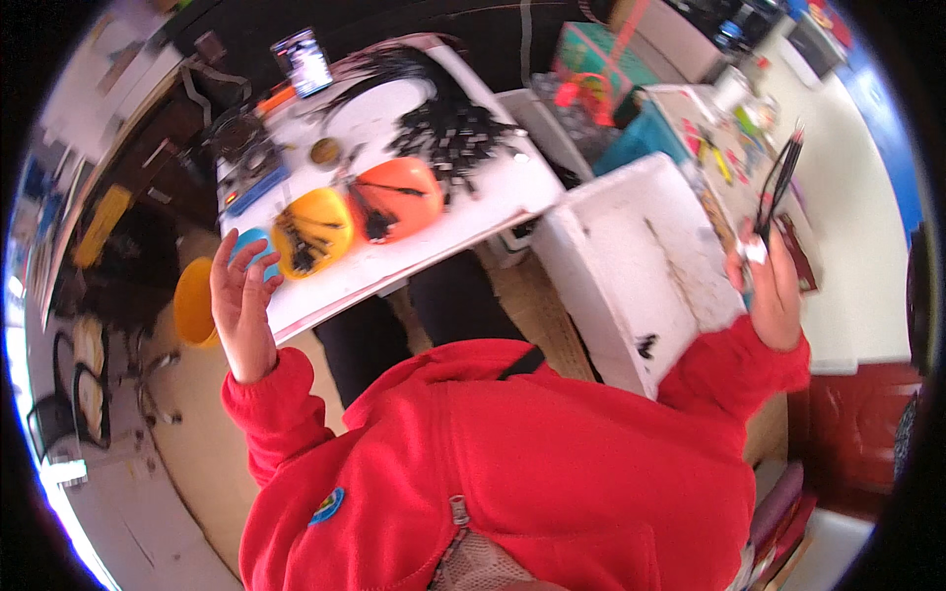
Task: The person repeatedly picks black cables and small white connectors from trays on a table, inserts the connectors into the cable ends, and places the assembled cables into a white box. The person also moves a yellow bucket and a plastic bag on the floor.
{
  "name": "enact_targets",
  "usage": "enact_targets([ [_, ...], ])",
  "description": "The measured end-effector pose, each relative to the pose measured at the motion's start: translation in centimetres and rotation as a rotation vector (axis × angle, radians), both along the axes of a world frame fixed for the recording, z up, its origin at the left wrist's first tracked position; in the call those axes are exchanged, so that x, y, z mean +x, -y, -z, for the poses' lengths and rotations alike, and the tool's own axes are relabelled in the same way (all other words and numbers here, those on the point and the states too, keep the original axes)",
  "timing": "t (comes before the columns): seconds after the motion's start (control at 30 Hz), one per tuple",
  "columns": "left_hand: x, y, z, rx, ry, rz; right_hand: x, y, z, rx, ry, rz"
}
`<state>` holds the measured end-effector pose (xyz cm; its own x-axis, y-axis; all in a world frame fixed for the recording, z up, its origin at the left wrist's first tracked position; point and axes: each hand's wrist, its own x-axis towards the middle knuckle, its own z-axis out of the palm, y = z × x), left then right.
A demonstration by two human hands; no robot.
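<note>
My left hand (244, 310) is raised at the table's left corner, fingers spread and holding nothing, beside a small blue bowl (258, 248). Out to the right, above the white foam box (631, 266), my right hand (776, 295) is closed on a folded black cable (778, 187). A white piece (755, 248) shows at its fingers; blur hides its details. On the white table stand a yellow bowl (340, 209) and an orange bowl (419, 222), both with short black cable parts inside. Behind them lies a large heap of black cables (448, 123).
A lit phone (307, 67) stands at the table's back, near a round tin (325, 152) and a blue tray (258, 187). At right, a pale counter (857, 246) borders a bin of tools (724, 148). A yellow bucket (195, 303) is at the left.
</note>
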<state>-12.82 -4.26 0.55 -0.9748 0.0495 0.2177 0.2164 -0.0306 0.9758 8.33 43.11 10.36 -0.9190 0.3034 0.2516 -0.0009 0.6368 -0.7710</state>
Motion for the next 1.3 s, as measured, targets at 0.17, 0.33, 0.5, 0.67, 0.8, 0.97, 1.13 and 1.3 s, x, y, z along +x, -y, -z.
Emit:
enact_targets([
  [0.17, -3.2, 9.5, 6.6, -0.366, 0.08, -0.478, -3.0, -9.6, 14.1, -0.239, 0.444, 0.159],
  [0.33, -6.3, 11.7, 9.4, -0.866, -0.059, -0.551, -7.5, -14.5, 32.6, -0.6, 0.999, 0.422],
  [0.5, -11.0, 11.5, 11.7, -1.264, -0.025, -0.607, -9.5, -14.9, 40.2, -0.544, 1.024, 0.263],
  [0.67, -14.2, 12.4, 13.3, -1.294, 0.121, -0.547, -10.2, -15.1, 34.4, 0.102, 0.917, 0.393],
  [0.8, -13.5, 12.2, 12.9, -1.19, 0.055, -0.572, -11.6, -8.3, 22.2, 0.237, 0.505, 0.235],
  [0.97, -12.1, 11.8, 10.4, -0.997, 0.0, -0.593, -19.6, 9.0, 14.1, -0.225, 0.267, -0.417],
  [1.13, -9.6, 10.5, 7.0, -0.783, -0.327, -0.732, -30.5, 26.8, 15.8, -0.038, 0.074, -0.697],
  [1.3, -5.5, 9.0, 4.8, -0.211, -0.224, -0.539, -37.1, 36.0, 19.8, 0.062, 0.314, -0.419],
])
